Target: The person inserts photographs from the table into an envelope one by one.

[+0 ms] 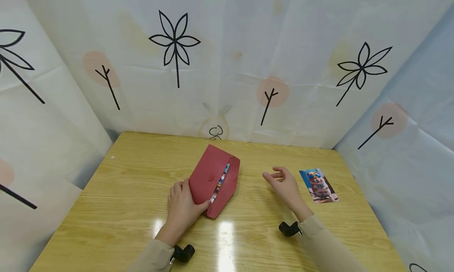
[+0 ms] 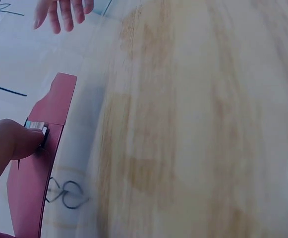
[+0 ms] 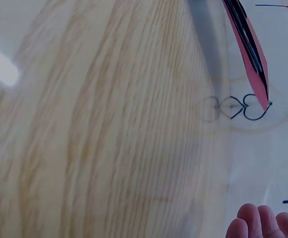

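My left hand [image 1: 181, 207] grips a red envelope [image 1: 203, 171] by its near end, the thumb lying at the slit below the flap. A strip of printed picture cards [image 1: 220, 182] shows inside that slit. The left wrist view has the thumb [image 2: 15, 141] pressed on the card edges, with the red envelope [image 2: 32, 193] tilted up. To the right of the envelope, my right hand [image 1: 286, 190] hovers with loosely bent fingers and holds nothing. Beyond it lies a picture card [image 1: 319, 186] of a hamster in sunglasses. Only fingertips [image 3: 250, 220] of the right hand appear in its wrist view.
A wooden table [image 1: 117, 201] spans the work area, with glare spots near its front. White printed cloth [image 1: 227, 67] hangs behind it and along both sides. One tiny white scrap [image 1: 112, 157] sits near the table's back left.
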The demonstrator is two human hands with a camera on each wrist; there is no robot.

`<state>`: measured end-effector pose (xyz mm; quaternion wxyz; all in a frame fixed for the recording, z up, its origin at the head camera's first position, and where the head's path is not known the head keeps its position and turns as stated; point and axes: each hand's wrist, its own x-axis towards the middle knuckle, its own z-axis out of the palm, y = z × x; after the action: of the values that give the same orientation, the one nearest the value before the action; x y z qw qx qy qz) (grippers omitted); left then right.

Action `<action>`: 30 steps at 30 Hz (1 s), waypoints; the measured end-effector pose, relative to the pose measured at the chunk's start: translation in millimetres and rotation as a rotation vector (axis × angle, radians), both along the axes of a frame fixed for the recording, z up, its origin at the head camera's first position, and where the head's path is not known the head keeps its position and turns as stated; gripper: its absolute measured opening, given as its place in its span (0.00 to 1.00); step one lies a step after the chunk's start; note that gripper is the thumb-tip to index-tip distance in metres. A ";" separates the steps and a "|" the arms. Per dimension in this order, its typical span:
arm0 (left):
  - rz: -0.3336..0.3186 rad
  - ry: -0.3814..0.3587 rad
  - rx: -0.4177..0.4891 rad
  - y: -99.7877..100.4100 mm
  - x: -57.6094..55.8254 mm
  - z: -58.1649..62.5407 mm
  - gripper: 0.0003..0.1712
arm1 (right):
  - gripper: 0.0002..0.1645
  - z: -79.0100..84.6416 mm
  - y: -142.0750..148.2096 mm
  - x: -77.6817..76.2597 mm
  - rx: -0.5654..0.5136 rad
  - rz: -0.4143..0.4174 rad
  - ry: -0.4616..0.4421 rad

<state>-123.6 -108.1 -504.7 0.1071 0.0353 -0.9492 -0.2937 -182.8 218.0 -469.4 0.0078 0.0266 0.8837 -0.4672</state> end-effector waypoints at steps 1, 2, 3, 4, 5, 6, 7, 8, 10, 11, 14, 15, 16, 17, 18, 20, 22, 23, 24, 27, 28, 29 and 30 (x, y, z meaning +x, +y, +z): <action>0.001 -0.003 -0.002 -0.4 0.3 -0.1 0.62 | 0.49 -1.0 2.9 0.0 0.008 -0.004 -0.004; 0.002 -0.007 -0.001 -0.6 0.6 0.2 0.62 | 0.49 -2.2 6.0 -0.5 0.016 -0.009 -0.005; 0.003 -0.008 -0.004 -0.9 0.8 0.3 0.62 | 0.50 -3.5 9.4 -0.9 0.022 -0.011 -0.005; 0.004 -0.007 -0.005 -1.0 1.0 0.6 0.62 | 0.50 -4.3 12.9 -1.0 0.024 -0.012 -0.004; 0.003 -0.006 -0.003 -1.0 1.3 1.2 0.62 | 0.50 -5.0 16.3 -1.2 0.026 -0.016 0.000; 0.003 -0.004 -0.002 -1.2 1.5 1.6 0.62 | 0.50 -5.3 19.6 -1.0 0.026 -0.021 0.000; 0.003 -0.002 -0.002 -1.3 1.9 2.0 0.62 | 0.50 -5.8 23.1 -1.0 0.030 -0.026 -0.002; 0.002 0.001 -0.002 -1.4 2.4 2.5 0.62 | 0.50 -6.0 26.3 -0.8 0.033 -0.032 -0.002; 0.003 0.005 -0.001 -1.7 3.6 3.2 0.62 | 0.50 -5.5 32.1 -0.1 0.036 -0.041 -0.009; 0.003 0.004 0.000 -2.0 4.2 3.5 0.62 | 0.50 -5.0 34.6 0.1 0.038 -0.049 -0.014; 0.006 -0.001 0.002 -2.8 5.8 4.6 0.61 | 0.52 -4.3 42.7 -0.6 0.049 -0.067 -0.022; 0.007 -0.002 0.003 -3.2 6.2 4.9 0.61 | 0.52 -3.9 45.4 -0.9 0.050 -0.069 -0.022; 0.005 -0.003 0.005 -2.8 6.1 5.2 0.61 | 0.53 -3.6 48.9 -0.9 0.052 -0.076 -0.025; 0.004 -0.004 0.007 -2.4 6.0 5.5 0.61 | 0.53 -3.1 52.3 -0.8 0.054 -0.078 -0.025; 0.004 -0.004 0.008 -2.0 5.9 5.8 0.61 | 0.54 -2.8 55.6 -0.9 0.059 -0.082 -0.026; 0.003 -0.004 0.007 -1.3 5.3 5.5 0.60 | 0.55 -1.9 60.9 -0.7 0.061 -0.083 -0.029; 0.001 -0.005 0.004 -0.5 4.8 5.1 0.60 | 0.56 -0.6 65.4 -0.4 0.061 -0.086 -0.033; -0.001 -0.007 0.001 -0.1 4.6 4.9 0.60 | 0.56 0.0 67.3 -0.4 0.060 -0.086 -0.033; -0.003 -0.008 0.001 0.4 4.5 4.8 0.60 | 0.57 0.7 69.2 -0.5 0.061 -0.087 -0.035; -0.007 -0.012 -0.001 1.8 5.0 5.2 0.60 | 0.58 2.2 74.5 -1.8 0.060 -0.097 -0.038; -0.008 -0.013 0.002 2.2 5.3 5.5 0.60 | 0.58 2.3 76.2 -2.5 0.055 -0.102 -0.037; -0.008 -0.015 0.002 2.6 5.5 5.7 0.60 | 0.58 2.3 78.0 -3.4 0.054 -0.108 -0.036; -0.008 -0.016 0.003 3.0 5.8 5.9 0.60 | 0.58 2.0 79.7 -4.3 0.054 -0.116 -0.033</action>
<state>-117.8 -105.1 -498.7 0.0982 0.0341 -0.9498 -0.2952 -187.1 297.7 -467.3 -0.0056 0.0858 0.8927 -0.4424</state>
